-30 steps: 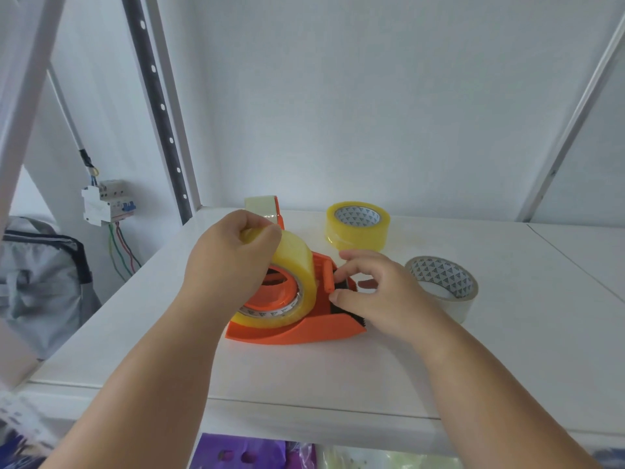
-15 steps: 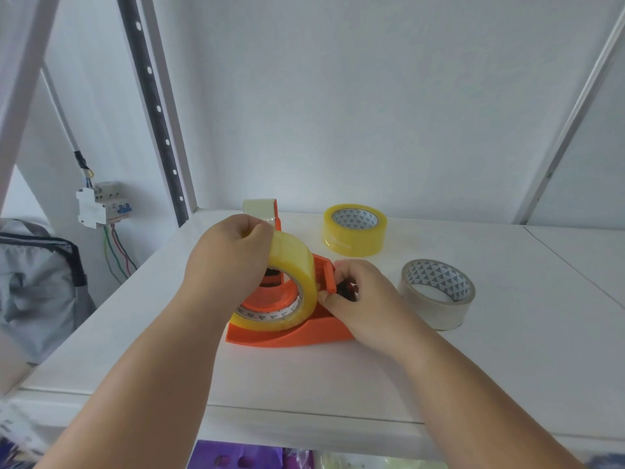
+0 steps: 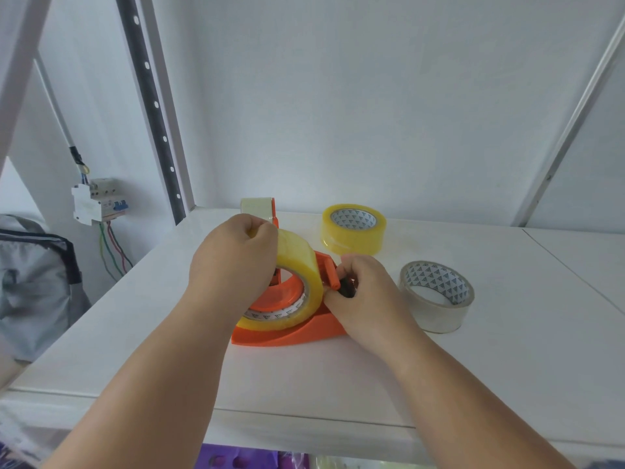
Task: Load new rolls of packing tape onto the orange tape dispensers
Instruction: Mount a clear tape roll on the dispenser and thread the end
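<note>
Left hand (image 3: 233, 265): fingers curled over the top edge of the yellow tape roll (image 3: 297, 269), gripping it from the left side. Roll: upright, seated on the round hub of the orange dispenser (image 3: 291, 333); printed core visible at its lower inner edge.

Right hand (image 3: 365, 292): fingers clenched round the black and orange part at the dispenser's front end, pinching it just right of the roll; thumb side touching the roll's face.

Orange dispenser: flat base resting on the white shelf (image 3: 473, 367), near its middle, between both hands.

Second dispenser (image 3: 258, 208): behind the left hand, mostly hidden; carries a pale roll, orange frame showing at its right edge.

Spare yellow roll (image 3: 353, 228): lying flat, behind the right hand, apart from it.

Clear roll (image 3: 436, 296): lying flat, just right of the right hand.

Circuit breaker box (image 3: 98, 201): wall-mounted at left, coloured wires hanging below.

Grey bag (image 3: 33, 282): far left, below shelf level.
</note>
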Motion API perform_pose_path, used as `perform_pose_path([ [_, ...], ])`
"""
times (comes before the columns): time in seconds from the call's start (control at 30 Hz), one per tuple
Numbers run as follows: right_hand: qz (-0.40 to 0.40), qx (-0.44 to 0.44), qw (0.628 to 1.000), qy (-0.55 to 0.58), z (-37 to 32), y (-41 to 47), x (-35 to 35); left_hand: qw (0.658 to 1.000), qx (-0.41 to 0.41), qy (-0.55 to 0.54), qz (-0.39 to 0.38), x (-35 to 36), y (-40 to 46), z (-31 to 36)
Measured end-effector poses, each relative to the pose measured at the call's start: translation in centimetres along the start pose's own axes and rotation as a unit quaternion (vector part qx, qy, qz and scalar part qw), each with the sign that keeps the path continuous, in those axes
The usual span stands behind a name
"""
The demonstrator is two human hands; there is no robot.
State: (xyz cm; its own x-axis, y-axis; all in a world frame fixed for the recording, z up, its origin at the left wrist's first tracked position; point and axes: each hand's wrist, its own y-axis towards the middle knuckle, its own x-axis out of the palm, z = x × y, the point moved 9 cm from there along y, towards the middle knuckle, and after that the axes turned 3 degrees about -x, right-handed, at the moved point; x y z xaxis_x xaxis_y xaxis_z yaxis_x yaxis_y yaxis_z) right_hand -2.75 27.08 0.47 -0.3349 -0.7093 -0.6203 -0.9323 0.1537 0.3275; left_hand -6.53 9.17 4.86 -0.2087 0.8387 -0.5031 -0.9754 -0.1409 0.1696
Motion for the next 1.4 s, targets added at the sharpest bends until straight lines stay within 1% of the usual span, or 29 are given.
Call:
perform_pose_path([
  [0.17,0.024,-0.009,0.999,-0.019,-0.4,-0.1,-0.7,1.000,0.001,-0.018,0.006,-0.2,0.0,-0.1],
  [0.27,0.017,0.006,1.000,-0.018,0.1,-0.4,-1.1,1.000,0.020,-0.019,0.013,-0.3,-0.4,0.4],
  [0.37,0.004,0.027,1.000,0.011,0.5,-0.5,-1.4,0.999,0.033,-0.011,0.012,-0.3,-0.5,0.7],
  [0.5,-0.008,0.044,0.998,0.053,0.7,-0.6,-1.1,0.999,0.036,0.021,-0.031,0.1,0.0,1.0],
  [0.63,0.012,0.045,0.998,0.031,0.5,-0.6,-1.1,0.996,0.026,0.054,-0.064,0.4,0.5,0.9],
  [0.73,0.042,0.032,0.999,0.004,0.0,-0.7,-1.3,0.997,0.023,0.050,-0.048,0.3,0.5,0.7],
  [0.87,0.068,0.000,0.997,-0.031,-0.8,-0.8,-1.5,0.999,0.021,0.047,-0.003,-0.1,0.2,0.4],
  [0.97,0.060,-0.003,0.998,-0.011,-0.6,-0.7,-1.5,0.999,0.014,0.047,0.014,-0.2,0.2,0.3],
  [1.13,0.040,-0.004,0.999,0.037,-0.3,-0.5,-1.3,0.999,0.000,0.052,0.011,-0.1,0.4,0.1],
  [1.4,0.024,-0.009,0.998,0.058,-0.2,-0.4,-1.1,0.998,-0.011,0.061,0.003,-0.2,0.6,-0.1],
])
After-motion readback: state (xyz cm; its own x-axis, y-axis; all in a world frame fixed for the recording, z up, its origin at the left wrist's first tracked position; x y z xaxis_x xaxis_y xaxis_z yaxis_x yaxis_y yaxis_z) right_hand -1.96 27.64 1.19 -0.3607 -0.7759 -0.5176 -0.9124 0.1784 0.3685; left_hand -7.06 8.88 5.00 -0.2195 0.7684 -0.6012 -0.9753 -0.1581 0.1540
